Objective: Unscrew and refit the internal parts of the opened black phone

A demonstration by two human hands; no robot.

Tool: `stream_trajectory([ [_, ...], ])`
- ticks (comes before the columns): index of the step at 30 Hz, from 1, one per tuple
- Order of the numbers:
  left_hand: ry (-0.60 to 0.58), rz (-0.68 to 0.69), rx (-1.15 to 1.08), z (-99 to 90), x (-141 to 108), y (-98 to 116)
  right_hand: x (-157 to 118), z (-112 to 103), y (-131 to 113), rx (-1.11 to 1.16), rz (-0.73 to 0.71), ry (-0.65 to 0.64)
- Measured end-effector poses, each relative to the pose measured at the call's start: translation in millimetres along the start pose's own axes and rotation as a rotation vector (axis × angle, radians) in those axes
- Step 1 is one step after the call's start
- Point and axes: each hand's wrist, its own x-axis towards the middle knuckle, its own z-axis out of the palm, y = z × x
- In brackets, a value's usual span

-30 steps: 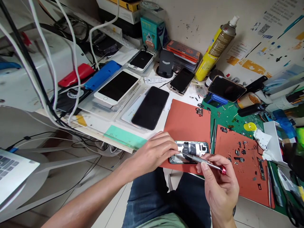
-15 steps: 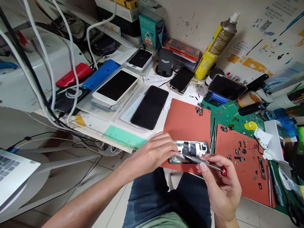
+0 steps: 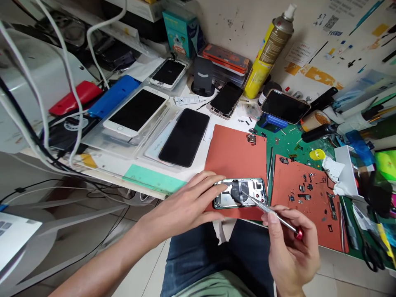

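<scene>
An opened phone housing [image 3: 255, 187] lies flat on the left red-brown mat [image 3: 236, 154], its silver inside and a dark round part facing up. My left hand [image 3: 190, 200] rests at the housing's left end, fingers spread, fingertips on its upper left edge and thumb by the lower edge. My right hand [image 3: 292, 243] is closed round a thin silver screwdriver [image 3: 283, 220] with a red end. The driver's tip points at the dark part near the housing's middle; whether it touches cannot be made out.
A second mat [image 3: 303, 214] with several small parts lies to the right, with tweezers [image 3: 270, 169] between the mats. A black phone [image 3: 185, 138], a white phone [image 3: 136, 110] and a yellow spray can [image 3: 267, 53] stand or lie beyond. Scissors [image 3: 373, 253] lie far right.
My left fingers have spread and moved from the housing's lower left onto its upper left edge. The screwdriver tip has moved up and right to the dark part. The view has shifted slightly.
</scene>
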Motion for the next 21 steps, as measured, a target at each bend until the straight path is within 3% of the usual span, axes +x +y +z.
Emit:
stream_trajectory([
  [4, 0.004, 0.008, 0.046, -0.5, 2, 2, -18, 4, 10, -0.159, -0.292, -0.046],
  [9, 0.031, 0.013, 0.052, 4.2, 8, 4, -23, 15, 15, -0.334, -0.491, -0.115],
  [15, 0.161, 0.029, 0.013, 14.9, 13, 7, -18, 24, 13, -0.439, -0.581, -0.111],
  [21, 0.189, 0.025, -0.020, 16.5, 15, 6, -16, 27, 13, -0.433, -0.600, -0.142],
])
